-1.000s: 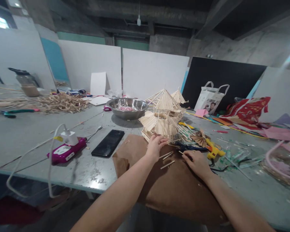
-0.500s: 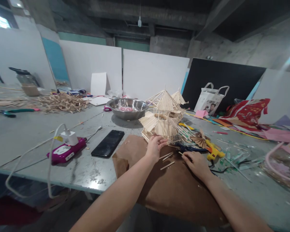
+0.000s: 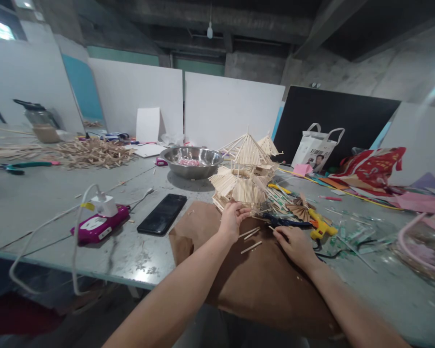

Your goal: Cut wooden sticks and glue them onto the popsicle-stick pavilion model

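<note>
A model pavilion of thin wooden sticks [image 3: 248, 191] stands at the far edge of a brown sheet [image 3: 268, 290], its tiered roofs sloping outward. My left hand [image 3: 234, 217] rests against its lower front edge, fingers stretched out to the right; whatever lies behind them is hidden. Between the thumb and fingers of my right hand [image 3: 293, 244] is a short wooden stick [image 3: 271, 228], its tip poking out to the left. A few loose sticks [image 3: 251, 247] lie on the brown sheet between my hands.
Right of the model are a yellow glue gun [image 3: 321, 224] and scattered sticks. On the left lie a black phone [image 3: 162, 214], a purple power strip [image 3: 99, 226] with a white cable, and a heap of wood pieces [image 3: 94, 153]. A steel bowl [image 3: 191, 169] stands behind.
My right hand has shifted very slightly, with the stick still pinched in it. My left hand stays at the model's front edge.
</note>
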